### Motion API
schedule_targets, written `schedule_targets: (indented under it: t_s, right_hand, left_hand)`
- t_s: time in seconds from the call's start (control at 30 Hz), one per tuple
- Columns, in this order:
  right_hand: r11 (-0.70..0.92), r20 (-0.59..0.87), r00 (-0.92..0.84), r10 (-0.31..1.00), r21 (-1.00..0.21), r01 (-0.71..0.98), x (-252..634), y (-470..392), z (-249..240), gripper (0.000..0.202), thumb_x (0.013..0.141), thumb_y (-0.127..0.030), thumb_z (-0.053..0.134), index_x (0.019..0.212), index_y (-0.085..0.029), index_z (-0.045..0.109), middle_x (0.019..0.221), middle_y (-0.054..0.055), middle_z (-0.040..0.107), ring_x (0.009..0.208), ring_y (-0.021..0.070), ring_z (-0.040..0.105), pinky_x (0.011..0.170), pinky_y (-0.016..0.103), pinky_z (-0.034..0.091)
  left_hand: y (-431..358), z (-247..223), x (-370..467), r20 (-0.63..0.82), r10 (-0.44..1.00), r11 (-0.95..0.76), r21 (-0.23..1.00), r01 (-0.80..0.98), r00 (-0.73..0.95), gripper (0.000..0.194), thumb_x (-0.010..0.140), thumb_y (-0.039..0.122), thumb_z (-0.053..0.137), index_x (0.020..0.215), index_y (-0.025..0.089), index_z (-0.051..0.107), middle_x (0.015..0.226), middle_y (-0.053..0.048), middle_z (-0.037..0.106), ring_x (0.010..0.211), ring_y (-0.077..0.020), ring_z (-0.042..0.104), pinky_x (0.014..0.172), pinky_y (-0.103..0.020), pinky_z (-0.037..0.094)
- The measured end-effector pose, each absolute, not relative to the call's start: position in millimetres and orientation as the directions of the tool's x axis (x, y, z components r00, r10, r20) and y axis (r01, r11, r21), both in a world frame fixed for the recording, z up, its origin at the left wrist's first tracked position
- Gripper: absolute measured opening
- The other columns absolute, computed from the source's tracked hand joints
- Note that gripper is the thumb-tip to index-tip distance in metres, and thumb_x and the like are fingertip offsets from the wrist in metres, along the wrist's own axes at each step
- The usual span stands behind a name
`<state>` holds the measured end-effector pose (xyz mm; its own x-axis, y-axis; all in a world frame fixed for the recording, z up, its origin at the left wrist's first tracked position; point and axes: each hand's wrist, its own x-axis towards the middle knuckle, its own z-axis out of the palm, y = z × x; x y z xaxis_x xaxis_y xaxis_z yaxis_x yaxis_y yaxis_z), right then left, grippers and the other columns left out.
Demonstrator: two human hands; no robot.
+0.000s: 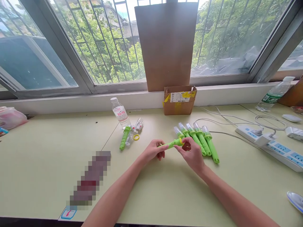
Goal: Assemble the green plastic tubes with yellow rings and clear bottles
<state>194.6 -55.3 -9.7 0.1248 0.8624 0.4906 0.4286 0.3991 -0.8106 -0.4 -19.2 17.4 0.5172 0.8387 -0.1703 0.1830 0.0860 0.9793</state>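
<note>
My left hand (156, 148) is closed around the shaft of a green plastic handle (172, 145), shaped like a small torch and lying almost level just over the table. The fingertips of my right hand (193, 153) pinch a yellow ring (181, 141) at the handle's wide end. No clear cap shows on this end. Beyond my right hand lie several green torch-like sticks (210, 143) side by side, each with a clear ribbed cap. To the left rest another green handle (124, 138) without a cap, a few clear caps (129, 138) and a loose yellow ring (136, 137).
A water bottle (121, 113) stands behind the loose parts. An open cardboard box (179, 105) sits by the window wall. At right are a power strip (276, 146) with cables, another bottle (272, 96) and a white mouse (291, 118). A blurred-out object (91, 179) lies front left.
</note>
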Motion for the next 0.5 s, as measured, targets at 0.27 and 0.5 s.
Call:
schedule_targets:
  t_s: [0.27,0.5]
  right_hand:
    - [0.453,0.532,0.092,0.842,-0.789,0.415,192.2,-55.4,-5.0,0.028,0.076,-0.036,0.069,0.086,-0.021,0.047,0.073,0.0,0.056,0.055,0.0131,0.058,0.05,0.028,0.054]
    - [0.514,0.595,0.083,0.8,-0.75,0.417,191.6,-56.3,-5.9,0.023,0.079,-0.032,0.067,0.085,-0.021,0.047,0.072,-0.001,0.055,0.057,0.0128,0.059,0.053,0.028,0.056]
  left_hand:
    - [-15.9,17.5,-2.5,-0.224,0.812,0.174,0.974,0.142,0.54,0.038,0.076,0.053,0.062,0.072,0.015,0.053,0.049,0.0,0.06,0.034,-0.0088,0.047,0.038,-0.02,0.036]
    - [-15.4,18.7,-4.3,-0.25,0.784,0.208,0.968,0.139,0.569,0.039,0.077,0.053,0.06,0.071,0.015,0.053,0.049,-0.001,0.06,0.034,-0.009,0.047,0.038,-0.021,0.036]
